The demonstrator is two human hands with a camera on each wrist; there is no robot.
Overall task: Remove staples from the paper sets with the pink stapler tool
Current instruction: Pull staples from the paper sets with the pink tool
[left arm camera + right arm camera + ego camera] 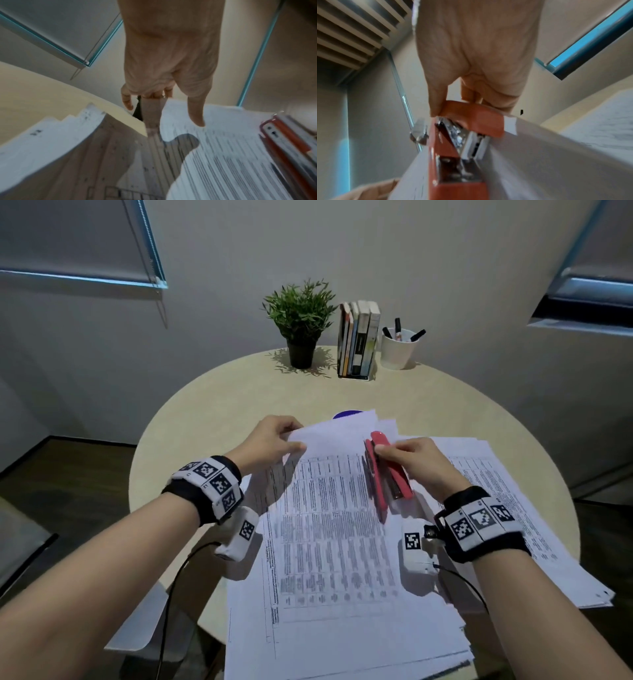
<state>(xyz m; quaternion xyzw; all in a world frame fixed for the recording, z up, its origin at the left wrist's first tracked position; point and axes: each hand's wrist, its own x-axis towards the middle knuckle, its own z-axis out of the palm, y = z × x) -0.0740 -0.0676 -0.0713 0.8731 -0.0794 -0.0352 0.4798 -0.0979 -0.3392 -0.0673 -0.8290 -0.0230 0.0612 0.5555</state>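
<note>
one round beige table [212, 405] carries everything in view. several loose stacks of white printed paper sets [342, 542] cover its near half, fanned and overlapping, tables of small text face up; a further stack spreads off to the right [507, 474]. top sheet of the near stack is lifted at its far edge, blank underside showing.

at the far rim of the table: green potted plant in a dark pot [301, 316], then a row of upright books in a small holder [358, 340], then a white cup of black markers [399, 347], standing side by side. a small blue round object [346, 414] peeks out behind the papers, mostly hidden.

pink stapler tool [387, 470] lies lengthwise over the near stack, opened into a v, far end raised. wrist view shows its metal inner parts [458, 135] exposed.

right hand [418, 463] holds the stapler's far end, thumb and fingers curled round the pink top arm [471, 115].

left hand [270, 445] pinches the far left edge of the lifted sheet, thumb on top [197, 115], fingers beneath.

both wrists wear black bands with square black-and-white marker tags [214, 484] and white camera boxes [416, 549], cables trailing.
</note>
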